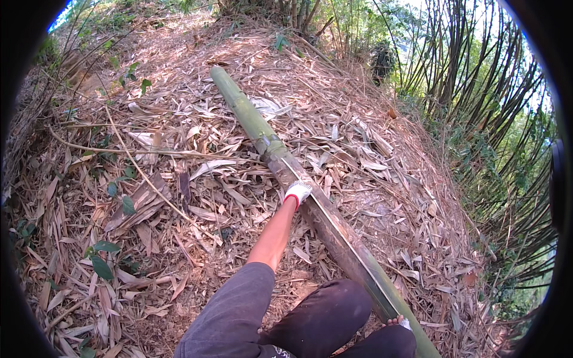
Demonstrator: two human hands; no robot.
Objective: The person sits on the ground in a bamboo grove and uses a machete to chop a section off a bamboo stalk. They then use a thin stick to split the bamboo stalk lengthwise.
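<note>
A long, thick bamboo pole (253, 122) lies slantwise on the ground, green at its far end and brownish along the middle. Along its top runs a thin pale strip (340, 227). My left hand (300, 190), in a white glove with a red cuff, rests closed on the strip at the pole's middle. Low on the right, my right hand (399, 323) shows only in part beside my knee. Its bent fingertips meet the near end of the strip against the pole, with some white glove behind them; the rest is hidden.
Dry bamboo leaves and sheaths (209, 167) cover the sloping ground. A thin bare stick (146, 173) lies to the left, near small green-leaved plants (101, 259). Clumps of bamboo stems (471, 71) stand on the right. My bent knees (334, 307) are close to the pole.
</note>
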